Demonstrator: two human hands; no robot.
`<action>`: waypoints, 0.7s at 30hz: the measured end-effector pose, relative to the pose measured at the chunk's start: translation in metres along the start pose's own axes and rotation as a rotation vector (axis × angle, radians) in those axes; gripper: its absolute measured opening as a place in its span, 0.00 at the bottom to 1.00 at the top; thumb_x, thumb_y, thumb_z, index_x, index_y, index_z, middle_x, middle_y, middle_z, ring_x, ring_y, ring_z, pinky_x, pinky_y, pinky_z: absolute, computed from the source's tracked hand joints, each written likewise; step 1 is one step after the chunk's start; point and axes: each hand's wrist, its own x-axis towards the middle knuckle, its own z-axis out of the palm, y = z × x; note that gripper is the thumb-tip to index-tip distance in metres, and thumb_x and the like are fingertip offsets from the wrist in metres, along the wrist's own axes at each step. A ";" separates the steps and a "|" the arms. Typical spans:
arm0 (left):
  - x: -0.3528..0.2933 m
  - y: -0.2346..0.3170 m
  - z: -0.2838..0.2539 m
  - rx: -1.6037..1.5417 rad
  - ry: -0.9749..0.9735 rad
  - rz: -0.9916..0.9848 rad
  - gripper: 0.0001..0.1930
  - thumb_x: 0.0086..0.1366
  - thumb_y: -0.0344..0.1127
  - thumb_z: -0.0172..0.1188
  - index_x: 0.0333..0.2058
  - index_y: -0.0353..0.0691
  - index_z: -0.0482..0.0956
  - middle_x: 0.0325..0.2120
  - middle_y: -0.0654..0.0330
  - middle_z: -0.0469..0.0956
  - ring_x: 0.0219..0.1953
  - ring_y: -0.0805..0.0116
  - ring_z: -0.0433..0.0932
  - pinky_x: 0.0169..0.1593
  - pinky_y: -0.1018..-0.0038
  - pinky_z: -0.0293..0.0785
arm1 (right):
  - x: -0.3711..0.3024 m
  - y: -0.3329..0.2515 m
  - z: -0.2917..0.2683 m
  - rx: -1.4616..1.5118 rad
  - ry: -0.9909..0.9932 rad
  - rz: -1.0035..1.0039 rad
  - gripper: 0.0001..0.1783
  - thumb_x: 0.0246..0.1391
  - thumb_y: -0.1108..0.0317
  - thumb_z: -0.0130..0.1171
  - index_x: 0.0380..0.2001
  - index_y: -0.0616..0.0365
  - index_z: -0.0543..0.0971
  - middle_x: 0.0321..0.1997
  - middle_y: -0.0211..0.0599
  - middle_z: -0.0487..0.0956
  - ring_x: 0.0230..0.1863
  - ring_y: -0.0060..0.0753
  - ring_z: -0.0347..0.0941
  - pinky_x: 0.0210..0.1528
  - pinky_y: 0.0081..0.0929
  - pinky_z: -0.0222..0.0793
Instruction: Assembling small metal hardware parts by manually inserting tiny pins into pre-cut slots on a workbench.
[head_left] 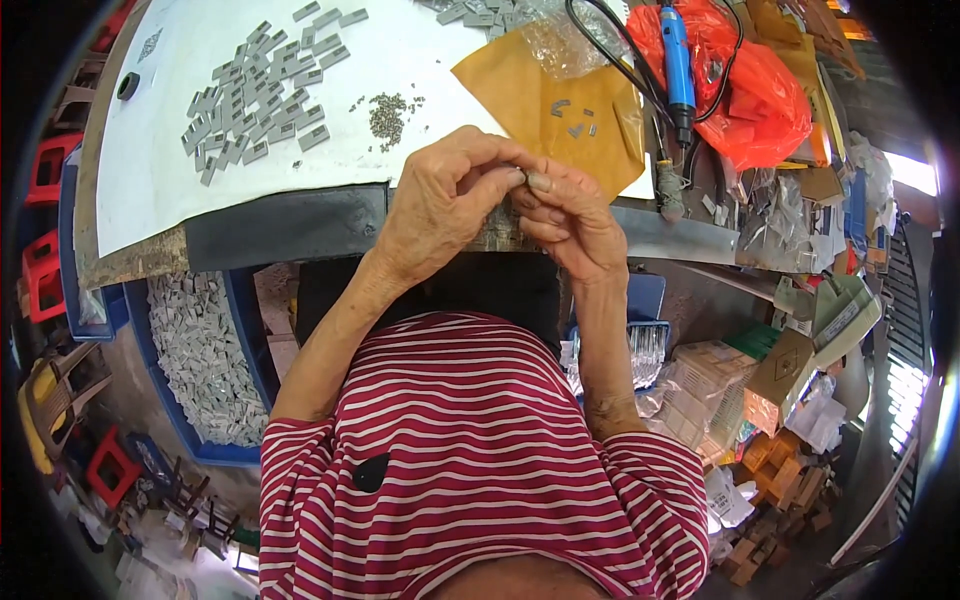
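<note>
Both hands meet over the table's front edge. My left hand [440, 200] pinches with thumb and forefinger, and my right hand [575, 210] does the same against it. Whatever sits between the fingertips is hidden or too small to name. Beyond my left hand lies a small heap of tiny dark metal parts [388, 122] on white paper [180, 190]. Many flat grey rectangular pieces [262, 95] are spread farther left. Past my right hand, a brown envelope [550, 80] carries several small grey pieces [575, 130].
A blue electric screwdriver [678, 70] with a black cord rests at the far right beside a red plastic bag [760, 100]. A blue bin [185, 430] full of grey pieces stands below left. Clear plastic boxes [700, 390] are stacked below right. A dark strip [290, 225] lines the table edge.
</note>
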 end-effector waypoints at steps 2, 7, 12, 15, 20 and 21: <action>-0.001 0.002 -0.001 -0.013 0.002 -0.024 0.07 0.56 0.26 0.54 0.34 0.34 0.77 0.26 0.65 0.73 0.28 0.80 0.68 0.33 0.84 0.65 | 0.001 0.001 -0.002 0.022 -0.014 0.016 0.06 0.51 0.72 0.52 0.30 0.65 0.71 0.23 0.29 0.67 0.16 0.08 0.51 0.14 0.05 0.46; -0.002 -0.003 -0.002 -0.038 0.008 -0.117 0.06 0.57 0.28 0.55 0.33 0.34 0.76 0.22 0.69 0.72 0.24 0.84 0.67 0.29 0.87 0.64 | 0.001 0.002 0.000 0.040 -0.006 0.028 0.06 0.51 0.72 0.52 0.31 0.65 0.72 0.24 0.30 0.70 0.16 0.09 0.52 0.14 0.06 0.47; -0.003 -0.007 -0.001 -0.147 0.084 -0.176 0.04 0.54 0.28 0.55 0.28 0.33 0.75 0.18 0.69 0.71 0.21 0.86 0.65 0.25 0.88 0.62 | -0.001 0.008 0.010 -0.128 0.111 -0.112 0.07 0.51 0.72 0.54 0.31 0.65 0.72 0.24 0.30 0.71 0.17 0.12 0.57 0.16 0.08 0.51; -0.004 -0.003 -0.001 -0.200 0.093 -0.238 0.05 0.54 0.28 0.56 0.27 0.33 0.74 0.18 0.68 0.71 0.21 0.86 0.66 0.25 0.88 0.63 | -0.001 0.015 0.015 -0.258 0.153 -0.219 0.07 0.50 0.72 0.55 0.31 0.65 0.72 0.22 0.29 0.70 0.17 0.12 0.58 0.17 0.08 0.52; -0.007 -0.003 0.003 -0.249 0.107 -0.249 0.05 0.55 0.28 0.56 0.27 0.32 0.74 0.18 0.68 0.71 0.21 0.85 0.67 0.26 0.88 0.64 | 0.000 0.025 0.015 -0.209 0.165 -0.302 0.07 0.50 0.72 0.55 0.30 0.65 0.72 0.21 0.27 0.69 0.16 0.11 0.57 0.16 0.08 0.51; -0.008 -0.003 0.003 -0.247 0.100 -0.261 0.05 0.55 0.28 0.56 0.27 0.32 0.74 0.18 0.68 0.72 0.21 0.85 0.67 0.26 0.88 0.64 | 0.000 0.025 0.015 -0.173 0.165 -0.304 0.07 0.50 0.72 0.55 0.30 0.65 0.72 0.21 0.26 0.68 0.16 0.11 0.56 0.16 0.08 0.50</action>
